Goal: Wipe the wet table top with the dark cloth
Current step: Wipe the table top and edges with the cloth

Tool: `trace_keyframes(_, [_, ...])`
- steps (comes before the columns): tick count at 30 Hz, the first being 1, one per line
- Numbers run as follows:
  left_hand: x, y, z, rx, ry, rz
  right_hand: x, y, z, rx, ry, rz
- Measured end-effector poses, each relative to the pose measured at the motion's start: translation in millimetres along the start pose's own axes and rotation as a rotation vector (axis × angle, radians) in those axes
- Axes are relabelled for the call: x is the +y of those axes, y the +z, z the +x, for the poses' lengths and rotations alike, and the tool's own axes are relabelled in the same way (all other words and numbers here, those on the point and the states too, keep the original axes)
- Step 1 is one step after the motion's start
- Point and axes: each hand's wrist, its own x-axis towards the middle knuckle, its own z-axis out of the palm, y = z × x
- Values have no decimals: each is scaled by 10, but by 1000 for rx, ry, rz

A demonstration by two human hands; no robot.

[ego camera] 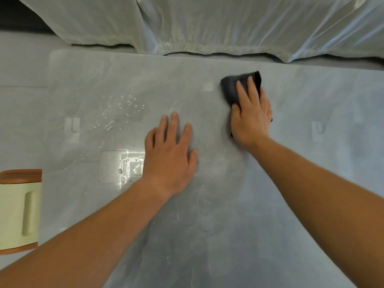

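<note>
**Two hands on a wet glass table, the right one pressing a dark cloth**

Seen from above, from a camera on the person's head, two bare forearms reach forward over a clear table [207, 235]. The top is see-through, and a grey floor shows beneath it.

The right hand [251, 117] lies palm down on the cloth [230, 90], toward the far side of the table and to the right of its middle. The fingers [252, 90] are stretched out nearly straight and a little spread, pressing the cloth flat against the top instead of gripping it. The cloth is dark, almost black, and bunched. Most of it sticks out beyond and to the left of the fingertips, and a small dark edge shows under the heel of the hand.

The left hand [172, 156] rests flat on the table, near the middle, nearer the person than the cloth and to its left. Its fingers are open and spread, and it has nothing in it. The two hands are near each other but not touching.

Droplets [122, 109] of water sit on the table left of the left hand, well apart from the cloth. Nearer the person, a bright glare [131, 165] shines off the glass just beside the left wrist.

Beyond the far edge of the table hangs a pale, shiny sheet [207, 23] in loose folds. Off the table's left edge stands a cream box [18, 210] with a reddish-brown rim, cut off by the frame.
</note>
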Motion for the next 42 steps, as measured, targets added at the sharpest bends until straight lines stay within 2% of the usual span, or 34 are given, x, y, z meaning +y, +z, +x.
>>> trace_keyframes(3, [-17, 23, 8, 17, 5, -11, -151, 63, 181, 43, 15, -4])
trace_keyframes(7, [11, 14, -6, 7, -11, -32, -59, 89, -230, -66, -270, -64])
trace_keyframes(9, [24, 5, -15, 4, -14, -36, 38, 7, -199, -124, -339, -77])
trace_keyframes(14, [13, 30, -11, 23, -8, -40, -303, 19, 517, -16, -205, -16])
trace_keyframes(16, [3, 47, -5, 24, -8, -38, -449, 95, 545, 8, -192, -24])
trace_keyframes(20, [6, 29, -18, 23, -18, -36, -341, 103, 153, -80, -407, -84])
trace_keyframes(23, [7, 28, -18, 23, -12, -50, -215, -10, 229, -142, -510, -123])
trace_keyframes(27, [-17, 51, -22, 27, -6, -35, -375, 18, 521, -75, -337, -51])
trace_keyframes(29, [-38, 57, -33, 28, 2, -46, -435, 66, 424, -61, -306, -30])
trace_keyframes(33, [-89, 24, -58, 34, 32, -117, -173, 68, -148, -118, -491, -92])
trace_keyframes(36, [-142, -16, -141, 50, 23, -145, -22, 3, -171, -211, -564, -100])
trace_keyframes(42, [-175, 45, -337, 29, -30, -90, -322, 110, 79, -109, -347, 14])
